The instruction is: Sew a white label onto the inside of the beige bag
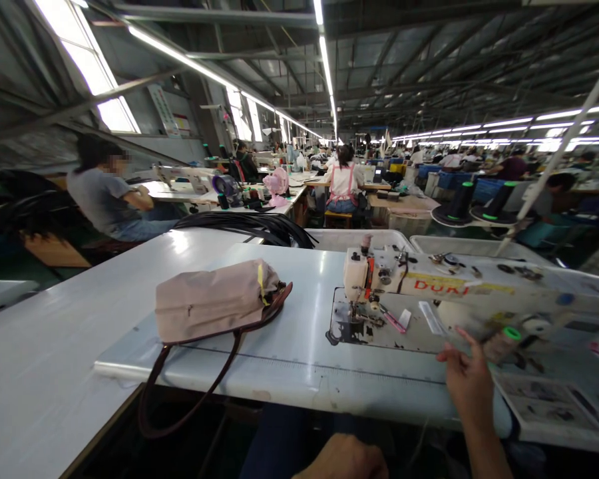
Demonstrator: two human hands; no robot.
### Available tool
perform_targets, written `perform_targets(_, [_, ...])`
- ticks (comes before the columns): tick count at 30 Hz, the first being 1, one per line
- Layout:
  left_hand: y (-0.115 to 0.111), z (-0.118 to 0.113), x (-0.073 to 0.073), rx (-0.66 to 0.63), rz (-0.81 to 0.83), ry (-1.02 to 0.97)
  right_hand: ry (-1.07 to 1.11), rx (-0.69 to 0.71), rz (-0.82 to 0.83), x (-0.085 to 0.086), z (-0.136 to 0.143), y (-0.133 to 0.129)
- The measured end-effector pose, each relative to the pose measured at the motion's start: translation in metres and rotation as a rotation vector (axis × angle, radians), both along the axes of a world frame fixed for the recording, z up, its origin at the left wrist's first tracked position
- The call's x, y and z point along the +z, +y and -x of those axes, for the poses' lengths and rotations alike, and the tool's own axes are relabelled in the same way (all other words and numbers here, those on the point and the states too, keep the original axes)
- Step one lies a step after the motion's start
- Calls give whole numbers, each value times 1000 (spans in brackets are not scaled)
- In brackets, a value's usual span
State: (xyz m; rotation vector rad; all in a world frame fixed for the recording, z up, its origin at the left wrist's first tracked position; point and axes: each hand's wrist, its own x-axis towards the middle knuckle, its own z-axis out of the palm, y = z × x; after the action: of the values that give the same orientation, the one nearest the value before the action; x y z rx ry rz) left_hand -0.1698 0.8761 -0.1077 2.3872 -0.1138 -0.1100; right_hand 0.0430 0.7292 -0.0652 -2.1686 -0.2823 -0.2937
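Observation:
My right hand (472, 376) is raised at the front of the sewing machine (394, 279), index finger stretched out and thumb apart, nothing in it. Close to its fingertips are a white strip (430, 317) and a thread spool with a green top (502, 342). My left hand (347, 458) is low at the bottom edge, over my lap. Its back faces up, and its fingers are bent down out of sight. A beige bag (209, 299) with dark brown handles lies on its side on the machine table, one handle hanging over the front edge.
Pink-handled snips (393, 319) lie on the machine bed. Black straps (249, 225) are heaped behind the bag. White bins (359, 237) stand behind the table. A parts tray (549, 402) is at right. Other people sit at machines, one at left (104, 193), one ahead (344, 179).

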Motion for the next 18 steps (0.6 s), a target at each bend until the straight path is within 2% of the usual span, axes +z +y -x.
perform_targets(3, [12,2,20,85,105,31,32,112,125,-19,-37,8])
perform_targets(6, [22,0,43,254,177,-16,56,114,228,-22,-62,15])
perform_targets(8, [26,-8,50,334,191,-74,80,105,303,-19,-71,21])
perform_targets(10, [27,-22,51,382,193,-136,104,117,368,-18,-77,28])
perform_targets(13, [25,-58,47,374,157,-240,126,145,447,-20,-89,45])
perform_targets(16, [21,-110,43,268,-2,-318,153,196,516,-25,-105,62])
perform_targets(18, [19,-146,40,237,-37,-322,182,246,557,-27,-116,70])
